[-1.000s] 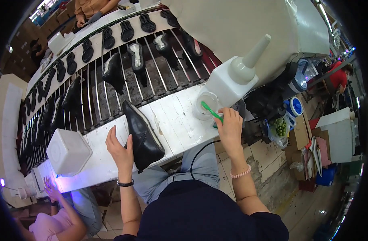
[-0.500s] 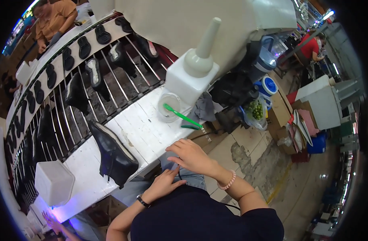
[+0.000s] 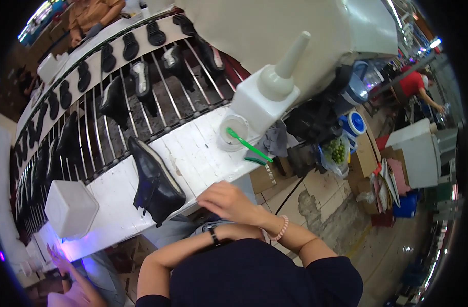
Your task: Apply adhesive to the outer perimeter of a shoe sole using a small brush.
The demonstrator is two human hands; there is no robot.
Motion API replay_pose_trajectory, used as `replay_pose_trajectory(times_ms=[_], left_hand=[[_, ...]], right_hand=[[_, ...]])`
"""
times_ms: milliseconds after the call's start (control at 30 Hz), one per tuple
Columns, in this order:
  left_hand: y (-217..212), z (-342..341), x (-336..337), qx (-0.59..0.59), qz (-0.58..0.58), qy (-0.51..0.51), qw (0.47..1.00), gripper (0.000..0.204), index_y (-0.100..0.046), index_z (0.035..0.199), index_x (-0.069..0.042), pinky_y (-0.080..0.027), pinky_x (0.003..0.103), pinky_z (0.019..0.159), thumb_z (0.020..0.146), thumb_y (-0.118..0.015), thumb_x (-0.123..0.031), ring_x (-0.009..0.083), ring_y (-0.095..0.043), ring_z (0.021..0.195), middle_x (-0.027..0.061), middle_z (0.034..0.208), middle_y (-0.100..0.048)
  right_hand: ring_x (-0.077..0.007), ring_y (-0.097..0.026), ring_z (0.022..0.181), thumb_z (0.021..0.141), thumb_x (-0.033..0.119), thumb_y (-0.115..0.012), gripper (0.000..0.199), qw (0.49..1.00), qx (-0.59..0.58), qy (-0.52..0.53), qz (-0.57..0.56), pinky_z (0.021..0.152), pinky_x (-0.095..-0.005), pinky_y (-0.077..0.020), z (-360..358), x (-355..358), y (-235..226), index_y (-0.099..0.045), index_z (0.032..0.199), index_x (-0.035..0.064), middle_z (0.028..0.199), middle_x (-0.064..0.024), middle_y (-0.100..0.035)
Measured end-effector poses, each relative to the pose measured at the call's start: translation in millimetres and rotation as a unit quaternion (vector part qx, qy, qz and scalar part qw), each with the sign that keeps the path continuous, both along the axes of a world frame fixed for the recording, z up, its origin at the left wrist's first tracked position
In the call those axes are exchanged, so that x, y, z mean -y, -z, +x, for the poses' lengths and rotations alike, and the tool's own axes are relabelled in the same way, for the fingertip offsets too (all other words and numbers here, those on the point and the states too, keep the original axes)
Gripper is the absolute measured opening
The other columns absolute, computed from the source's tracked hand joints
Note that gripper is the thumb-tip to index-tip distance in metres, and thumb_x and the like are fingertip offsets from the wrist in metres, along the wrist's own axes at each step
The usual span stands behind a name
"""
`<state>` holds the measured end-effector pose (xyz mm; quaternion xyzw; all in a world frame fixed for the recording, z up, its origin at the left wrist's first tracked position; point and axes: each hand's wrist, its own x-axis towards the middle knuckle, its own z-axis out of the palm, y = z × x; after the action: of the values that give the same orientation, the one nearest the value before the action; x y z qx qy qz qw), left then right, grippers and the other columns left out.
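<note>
Both hands (image 3: 229, 202) now withdrawn from one black boot (image 3: 154, 180).

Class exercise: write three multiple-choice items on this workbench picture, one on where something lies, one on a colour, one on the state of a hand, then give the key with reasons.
1. Where does the black boot lie?
A. on the white bench
B. on the floor
C. in the white tub

2. What colour is the brush resting in the clear cup?
A. red
B. green
C. yellow

3. What does the right hand hold?
A. the brush
B. the boot
C. nothing

Key: 1 A, the boot rests on the white bench beside the rail conveyor. 2 B, its handle is bright green. 3 C, the right hand is empty, near the left wrist.
</note>
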<state>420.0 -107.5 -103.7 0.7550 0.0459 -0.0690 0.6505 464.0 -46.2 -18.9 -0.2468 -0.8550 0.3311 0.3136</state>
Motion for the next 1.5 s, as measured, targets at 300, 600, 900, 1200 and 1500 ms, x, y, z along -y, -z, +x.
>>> replay_pose_trajectory(times_ms=[300, 600, 900, 1200, 1500], left_hand=[[-108, -228, 2, -0.022, 0.074, -0.691, 0.719, 0.038, -0.061, 0.123, -0.001, -0.047, 0.034, 0.095, 0.093, -0.062, -0.026, 0.0223, -0.062, 0.111, 0.0139, 0.117, -0.067], [-31, -254, -57, -0.178, 0.043, -0.804, 0.566, 0.058, -0.063, 0.11, 0.004, -0.05, 0.033, 0.076, 0.088, -0.065, -0.049, 0.0178, -0.065, 0.085, 0.0147, 0.096, -0.069], [-82, -233, -31, 0.063, 0.172, -0.898, 0.401, 0.044, -0.058, 0.115, 0.003, -0.05, 0.03, 0.083, 0.08, -0.078, -0.015, 0.0154, -0.063, 0.093, 0.0101, 0.109, -0.067], [-54, -165, 23, -0.046, 0.336, -0.879, 0.334, 0.091, -0.033, 0.137, 0.001, -0.04, 0.038, 0.103, 0.068, -0.085, -0.026, 0.0271, -0.051, 0.118, 0.0167, 0.128, -0.048], [-6, -143, 18, 0.027, 0.473, -0.814, 0.336, 0.07, -0.047, 0.135, -0.007, -0.017, 0.057, 0.117, 0.076, -0.079, -0.027, 0.0355, -0.039, 0.133, 0.0168, 0.134, -0.043]], right_hand=[[-0.0327, -0.056, 0.097, 0.081, 0.012, -0.069, 0.029, 0.876, 0.331, 0.342, 0.081, 0.082, -0.0436, -0.0456, 37, -80, -12, -0.052, 0.102, 0.003, 0.101, -0.0142, -0.058], [-0.0354, -0.064, 0.085, 0.087, 0.011, -0.064, 0.012, 0.881, 0.293, 0.371, -0.001, 0.069, -0.0458, -0.0493, 54, -73, -8, -0.056, 0.094, 0.0047, 0.09, -0.0136, -0.064], [-0.0031, -0.049, 0.054, 0.093, 0.005, -0.059, 0.009, 0.895, -0.101, 0.331, -0.283, 0.048, -0.0197, -0.0392, 58, -74, 20, -0.061, 0.099, -0.001, 0.078, -0.0046, -0.068], [-0.0031, -0.048, 0.057, 0.093, 0.006, -0.06, 0.017, 0.828, -0.182, 0.249, -0.468, 0.049, -0.0168, -0.0347, 28, -84, 17, -0.062, 0.109, 0.0013, 0.082, -0.0044, -0.068], [-0.0067, -0.055, 0.068, 0.085, -0.002, -0.066, 0.017, 0.932, -0.064, 0.003, -0.356, 0.06, -0.02, -0.0424, -30, -28, -41, -0.07, 0.101, -0.0019, 0.084, -0.0053, -0.067]])
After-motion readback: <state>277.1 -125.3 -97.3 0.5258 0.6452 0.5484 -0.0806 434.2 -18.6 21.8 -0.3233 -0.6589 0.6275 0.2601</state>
